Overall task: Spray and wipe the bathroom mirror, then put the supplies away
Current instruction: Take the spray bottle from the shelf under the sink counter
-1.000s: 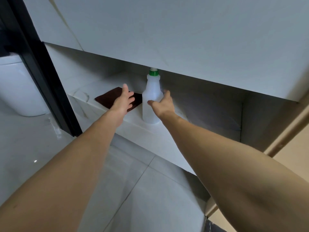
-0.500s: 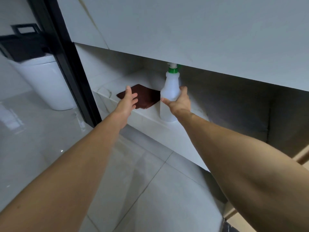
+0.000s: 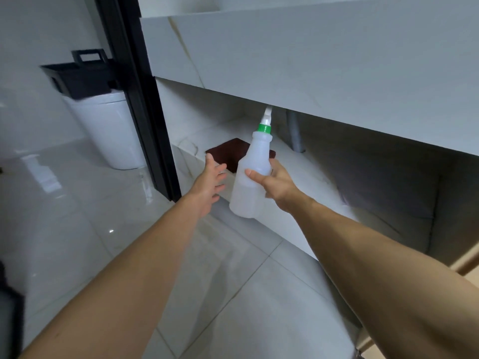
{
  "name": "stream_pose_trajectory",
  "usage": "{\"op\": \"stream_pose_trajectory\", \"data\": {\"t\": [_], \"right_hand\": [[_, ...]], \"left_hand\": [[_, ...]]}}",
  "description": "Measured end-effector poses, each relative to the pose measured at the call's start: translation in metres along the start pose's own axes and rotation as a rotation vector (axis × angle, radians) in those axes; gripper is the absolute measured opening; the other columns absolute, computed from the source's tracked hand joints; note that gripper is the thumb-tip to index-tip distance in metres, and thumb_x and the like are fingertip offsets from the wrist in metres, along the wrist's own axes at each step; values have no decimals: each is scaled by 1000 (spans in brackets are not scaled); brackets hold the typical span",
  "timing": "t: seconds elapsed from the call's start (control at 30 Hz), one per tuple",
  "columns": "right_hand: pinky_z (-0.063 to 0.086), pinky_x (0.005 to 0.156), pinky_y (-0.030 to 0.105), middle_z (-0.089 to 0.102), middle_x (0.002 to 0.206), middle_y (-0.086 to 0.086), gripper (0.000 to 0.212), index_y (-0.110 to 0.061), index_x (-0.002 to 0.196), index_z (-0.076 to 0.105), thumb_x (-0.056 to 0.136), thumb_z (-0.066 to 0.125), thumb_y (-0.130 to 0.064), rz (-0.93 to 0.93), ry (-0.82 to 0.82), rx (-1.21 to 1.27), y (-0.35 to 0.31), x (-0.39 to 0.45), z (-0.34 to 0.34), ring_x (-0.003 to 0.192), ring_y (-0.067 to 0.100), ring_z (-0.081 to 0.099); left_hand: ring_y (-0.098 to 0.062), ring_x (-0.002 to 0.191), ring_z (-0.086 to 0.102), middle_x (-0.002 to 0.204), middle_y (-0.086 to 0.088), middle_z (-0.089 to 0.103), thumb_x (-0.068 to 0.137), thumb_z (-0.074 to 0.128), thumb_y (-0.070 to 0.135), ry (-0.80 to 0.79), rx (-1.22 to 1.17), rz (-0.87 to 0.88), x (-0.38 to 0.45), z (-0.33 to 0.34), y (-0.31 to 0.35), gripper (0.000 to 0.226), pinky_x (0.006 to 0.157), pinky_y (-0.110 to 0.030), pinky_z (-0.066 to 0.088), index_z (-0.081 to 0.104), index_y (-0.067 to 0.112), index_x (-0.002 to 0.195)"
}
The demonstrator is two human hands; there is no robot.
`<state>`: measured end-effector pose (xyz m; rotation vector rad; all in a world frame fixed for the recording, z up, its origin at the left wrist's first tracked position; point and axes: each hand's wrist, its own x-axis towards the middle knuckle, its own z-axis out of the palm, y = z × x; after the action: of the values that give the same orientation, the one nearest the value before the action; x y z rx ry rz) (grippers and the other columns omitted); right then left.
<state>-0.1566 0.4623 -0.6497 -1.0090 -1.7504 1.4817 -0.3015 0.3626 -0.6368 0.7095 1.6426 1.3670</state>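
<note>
While the mirror itself is out of sight, nothing tells whether it has been sprayed or wiped. Notes, left to right.

Far left: a white bin [image 3: 108, 130] with a black lid stands on the tiled floor [image 3: 77, 203], past a black door frame [image 3: 140, 99].

Left hand [image 3: 210, 182]: fingers spread and loose, holding nothing. It hangs just short of the shelf [image 3: 311, 172] edge, reaching toward the cloth [image 3: 228, 154].

Cloth: dark reddish-brown, lying flat on the low shelf under the counter [image 3: 311, 60]. Not picked up.

Bottle [image 3: 250, 177]: translucent white, green collar, spray head tucked up near the counter's underside. It tilts and hangs clear of the shelf, its base out over the shelf edge. Contents not readable.

Right hand [image 3: 278, 185]: wrapped round the bottle's middle, thumb across the front, fingers behind.

Drain pipe [image 3: 294, 133]: grey, behind the bottle, running down to the shelf.

Judgement: one supply is in hand, the other on the shelf. From this alone I cannot tell fetching from putting away. If fetching, everything is left: cloth, spray, wipe, return. If putting away, only setting the bottle down remains.
</note>
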Motion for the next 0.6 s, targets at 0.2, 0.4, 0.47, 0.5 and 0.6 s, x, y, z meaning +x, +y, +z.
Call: {"op": "stream_pose_trajectory", "data": {"t": [0.2, 0.4, 0.47, 0.5, 0.6], "right_hand": [[58, 90, 42, 61, 127, 8, 59, -16, 135, 46, 87, 78, -29, -42, -200, 87, -16, -6, 36, 113, 24, 64], [56, 97, 49, 65, 123, 4, 59, -22, 132, 50, 83, 82, -29, -112, -358, 108, -72, -4, 81, 113, 24, 66], [57, 96, 47, 66, 124, 5, 59, -24, 132, 50, 84, 81, -29, -130, -424, 134, -109, -6, 90, 113, 24, 67], [57, 95, 45, 66, 124, 4, 56, -25, 133, 49, 86, 80, -28, -145, -455, 136, -134, -7, 92, 113, 23, 67], [55, 97, 44, 64, 127, 4, 57, -29, 137, 44, 89, 75, -28, -201, -500, 166, -224, -9, 93, 117, 25, 64]], "left_hand": [[-25, 141, 40, 154, 2, 43, 89, 5, 79, 56, -80, -20, -23, -39, 5, 86, 119, -51, 22, 41, 29, 149], [-1, 102, 58, 117, 17, 64, 93, 4, 74, 145, -148, 19, -62, -70, 34, 73, 86, -32, 44, 54, 38, 133], [7, 101, 55, 109, 25, 64, 95, 2, 72, 161, -168, 46, -80, -81, 66, 68, 82, -29, 40, 52, 44, 132], [7, 104, 55, 110, 27, 64, 95, 2, 71, 162, -170, 62, -88, -87, 87, 68, 86, -29, 38, 52, 44, 133], [1, 118, 52, 126, 24, 60, 94, 3, 73, 172, -172, 102, -114, -103, 166, 72, 98, -30, 34, 47, 43, 142]]}}
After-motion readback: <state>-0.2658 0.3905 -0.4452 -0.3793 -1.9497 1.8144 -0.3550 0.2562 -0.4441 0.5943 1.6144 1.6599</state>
